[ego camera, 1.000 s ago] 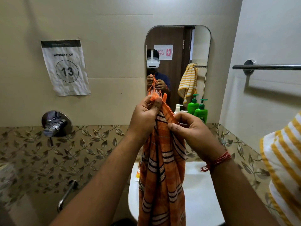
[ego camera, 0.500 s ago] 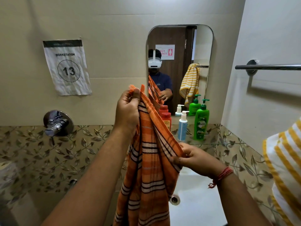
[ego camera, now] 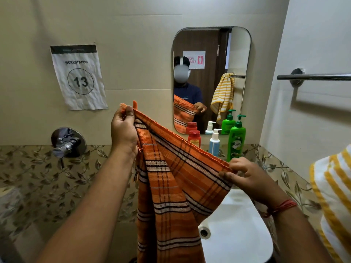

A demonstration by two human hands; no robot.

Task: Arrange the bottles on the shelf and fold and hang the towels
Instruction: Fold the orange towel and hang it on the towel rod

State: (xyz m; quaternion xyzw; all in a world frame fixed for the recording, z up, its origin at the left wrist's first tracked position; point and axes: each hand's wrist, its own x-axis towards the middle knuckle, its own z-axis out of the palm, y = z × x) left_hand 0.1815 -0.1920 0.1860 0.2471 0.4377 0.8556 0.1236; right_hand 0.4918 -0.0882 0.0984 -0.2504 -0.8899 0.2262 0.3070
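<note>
- My left hand (ego camera: 123,132) is raised in front of me, fingers curled round one top corner of the orange striped towel (ego camera: 171,186), pinching the fringe at its edge.
- My right hand (ego camera: 245,176) sits lower and to the right, thumb and fingers pinching the other end of the same top edge; a red thread band (ego camera: 281,205) circles that wrist.
- Between my two hands the towel's top edge runs in a taut slant, high on the left and low on the right, and the rest of the cloth hangs down in folds over the near side of the white basin (ego camera: 237,234).
- Just beyond my right hand, on the ledge under the mirror (ego camera: 212,54), stand three bottles in a row: a red bottle (ego camera: 194,138) on the left, a white and blue pump bottle (ego camera: 214,143) in the middle, a green pump bottle (ego camera: 235,141) on the right.
- On the right wall a metal towel rail (ego camera: 313,77) is bare along the part I can see.
- A yellow and white striped towel (ego camera: 334,196) fills the near right edge of my view; what it rests on I cannot tell.
- Far left on the wall hangs a paper sign (ego camera: 78,76) reading WORKSTATION 13, with a chrome tap valve (ego camera: 67,143) below it.
</note>
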